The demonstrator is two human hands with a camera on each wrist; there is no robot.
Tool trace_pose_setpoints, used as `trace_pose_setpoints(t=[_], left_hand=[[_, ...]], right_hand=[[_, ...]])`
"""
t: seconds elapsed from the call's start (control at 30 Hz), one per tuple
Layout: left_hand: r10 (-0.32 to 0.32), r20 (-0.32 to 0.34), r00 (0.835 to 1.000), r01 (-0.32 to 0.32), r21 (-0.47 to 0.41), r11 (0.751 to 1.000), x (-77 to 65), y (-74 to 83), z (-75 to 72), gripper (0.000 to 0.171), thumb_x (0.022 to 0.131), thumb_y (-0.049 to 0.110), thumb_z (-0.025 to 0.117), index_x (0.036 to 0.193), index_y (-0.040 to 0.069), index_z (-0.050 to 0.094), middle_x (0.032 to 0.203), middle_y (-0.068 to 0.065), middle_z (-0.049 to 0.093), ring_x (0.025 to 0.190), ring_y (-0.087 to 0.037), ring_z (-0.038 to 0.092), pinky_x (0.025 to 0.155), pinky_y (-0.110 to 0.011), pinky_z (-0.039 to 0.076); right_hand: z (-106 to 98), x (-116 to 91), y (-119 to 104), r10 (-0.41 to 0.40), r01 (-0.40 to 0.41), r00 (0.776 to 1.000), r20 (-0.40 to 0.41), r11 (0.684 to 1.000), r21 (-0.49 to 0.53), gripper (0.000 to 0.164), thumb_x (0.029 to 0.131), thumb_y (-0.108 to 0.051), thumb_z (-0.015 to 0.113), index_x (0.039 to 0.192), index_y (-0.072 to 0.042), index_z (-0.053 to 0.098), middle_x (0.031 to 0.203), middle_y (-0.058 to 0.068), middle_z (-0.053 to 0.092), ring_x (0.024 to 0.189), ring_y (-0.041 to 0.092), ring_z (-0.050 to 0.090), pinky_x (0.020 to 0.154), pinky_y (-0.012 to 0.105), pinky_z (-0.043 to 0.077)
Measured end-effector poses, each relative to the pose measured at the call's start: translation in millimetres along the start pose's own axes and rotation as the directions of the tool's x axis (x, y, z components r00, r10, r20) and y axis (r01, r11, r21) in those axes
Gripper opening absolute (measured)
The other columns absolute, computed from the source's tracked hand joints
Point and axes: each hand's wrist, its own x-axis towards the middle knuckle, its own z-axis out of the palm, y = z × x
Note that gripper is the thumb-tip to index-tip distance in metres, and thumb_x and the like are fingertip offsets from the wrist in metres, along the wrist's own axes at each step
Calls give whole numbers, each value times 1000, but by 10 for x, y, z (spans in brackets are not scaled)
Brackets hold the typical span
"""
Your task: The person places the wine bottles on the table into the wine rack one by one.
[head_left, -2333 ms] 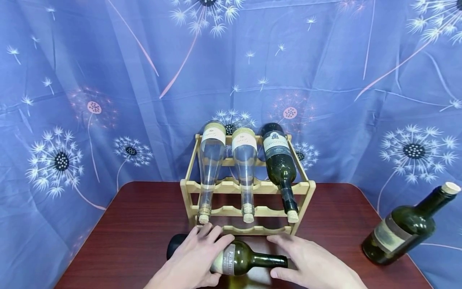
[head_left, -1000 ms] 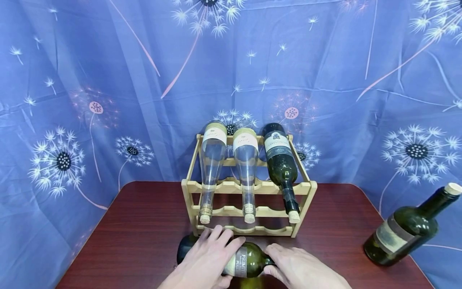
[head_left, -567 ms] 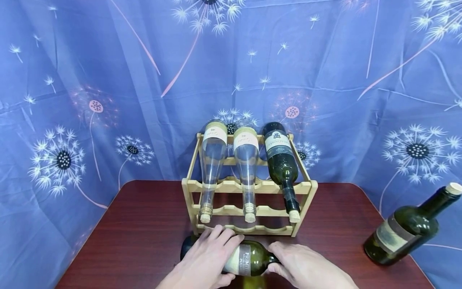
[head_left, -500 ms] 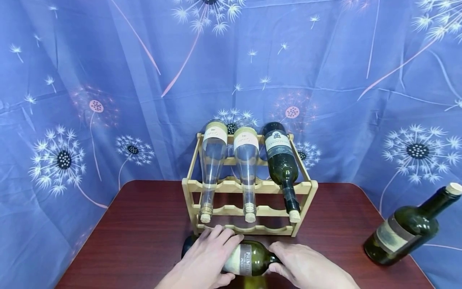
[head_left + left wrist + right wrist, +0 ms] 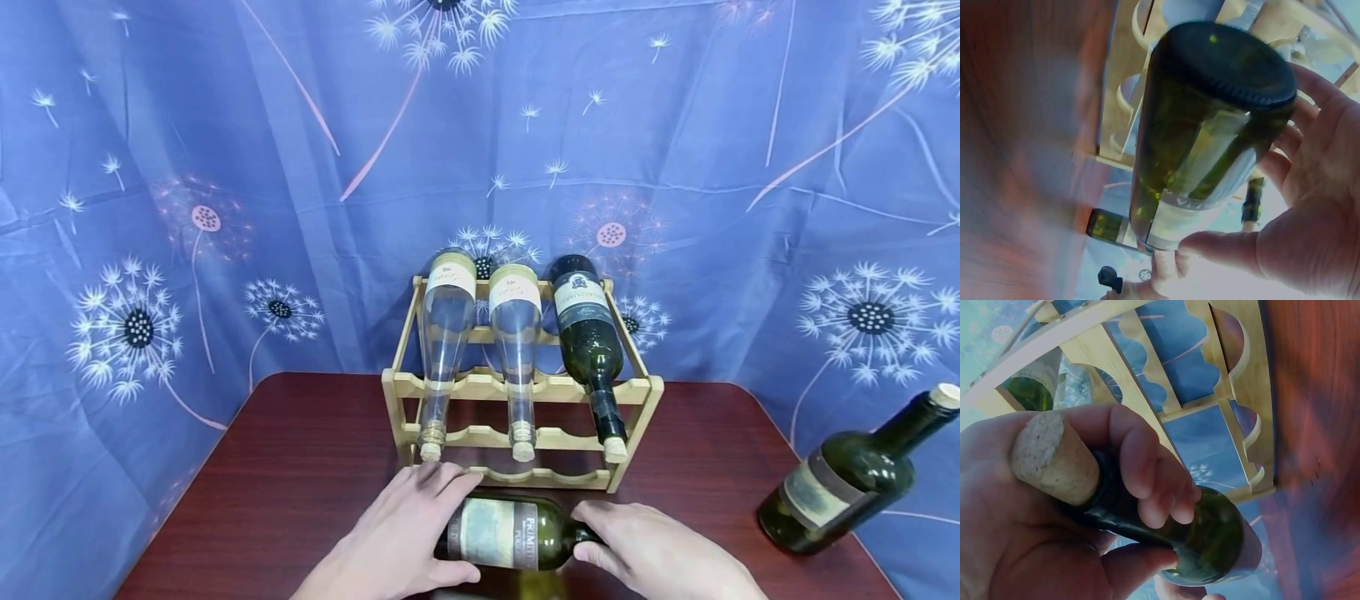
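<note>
A corked green wine bottle [image 5: 487, 533] is held sideways in front of the rack, its label facing up in the head view. My right hand [image 5: 645, 542] grips it by the neck; in the right wrist view the fingers curl round the neck and the cork [image 5: 1054, 456] sticks out beside the palm. At the base end is my left hand [image 5: 397, 533], its fingers spread loosely around the bottle. In the left wrist view a gap shows between my palm and the glass [image 5: 1191, 131], and the thumb lies near the label.
A wooden wine rack [image 5: 517, 387] stands behind, with two clear bottles [image 5: 447, 333] and a dark green bottle [image 5: 588, 333] on its top level, corks forward. Another corked green bottle [image 5: 840, 483] stands upright near the table's right edge. A blue patterned curtain [image 5: 337, 208] hangs behind the table.
My right hand came in from the right and took the bottle's neck. The bottle shifted right, and my left hand slid back toward its base, uncovering more of the label.
</note>
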Motion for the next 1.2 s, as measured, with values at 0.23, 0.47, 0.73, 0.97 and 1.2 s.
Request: trace_pose_setpoints(t=[0.23,0.47,0.73,0.97,1.2], left_hand=[[-71,2,997,71,4,997,-95,-127,-103,99,67,87,48,142,22,45,119,3,53,105,-17,47,86,-41,42],[-146,-11,989,146,21,989,-213,-242,-202,101,64,88,51,137,19,50,120,8,52,113,-13,46,88,-38,41],[-215,-19,977,215,20,976,-297,-322,-294,101,62,87,54,139,20,49,125,10,53,115,-11,45,89,-38,41],[-235,-37,971,237,35,971,-326,-374,-286,105,60,86,59,139,18,49,120,12,54,110,-9,48,84,-36,42],[-276,-28,961,278,67,958,-368,-420,-295,106,59,89,55,137,16,51,119,9,55,109,-12,49,86,-37,42]], right_hand=[[-33,1,11,60,-61,996,59,998,23,42,95,-60,37,114,-29,58,96,-23,54,83,0,56,69,33,49],[-57,-23,31,79,-80,996,42,996,33,45,95,-61,37,120,-29,58,105,-22,56,91,2,58,74,35,50],[-65,-53,45,66,-66,998,-3,997,42,36,95,-58,39,118,-36,54,103,-24,55,92,1,58,71,32,49],[-91,-84,66,52,-51,999,-6,994,93,31,97,-56,40,121,-40,51,108,-23,55,95,-1,56,71,30,48],[-114,-117,96,66,-63,998,-21,992,108,30,97,-55,40,123,-41,49,106,-23,55,95,-2,56,70,28,47]])
